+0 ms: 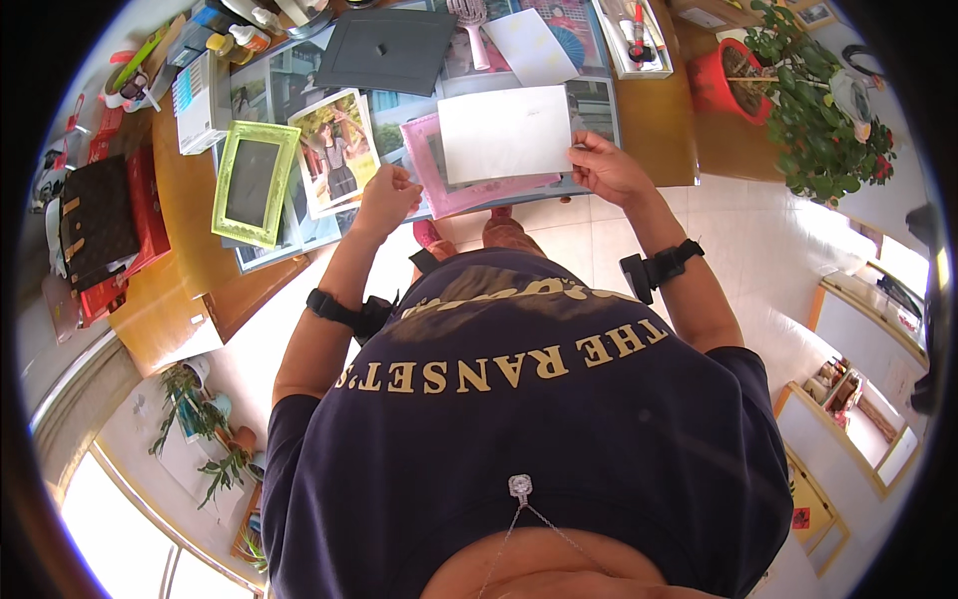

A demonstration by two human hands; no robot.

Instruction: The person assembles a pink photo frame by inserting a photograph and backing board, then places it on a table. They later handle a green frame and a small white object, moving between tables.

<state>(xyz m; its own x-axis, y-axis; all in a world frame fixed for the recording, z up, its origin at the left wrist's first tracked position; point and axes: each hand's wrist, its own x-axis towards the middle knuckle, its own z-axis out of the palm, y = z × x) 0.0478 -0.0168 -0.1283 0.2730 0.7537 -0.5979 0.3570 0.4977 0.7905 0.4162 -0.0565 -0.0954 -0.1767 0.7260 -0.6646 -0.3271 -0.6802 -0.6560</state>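
Note:
My right hand pinches the right edge of a white sheet of paper, which has a small faint mark near its top. The sheet covers much of a pink picture frame at the desk's near edge. Just left of that frame is my left hand, its fingers curled in with nothing visible in them. Beside it lies a photo print of a person outdoors. Farther left rests a light green picture frame with a dark inside. A black backing board lies beyond the photo.
A pink hairbrush and a pale sheet lie at the back. A white tray holds small items at the back right. A white box and bottles stand back left. A red-potted plant is at the right, a brown bag far left.

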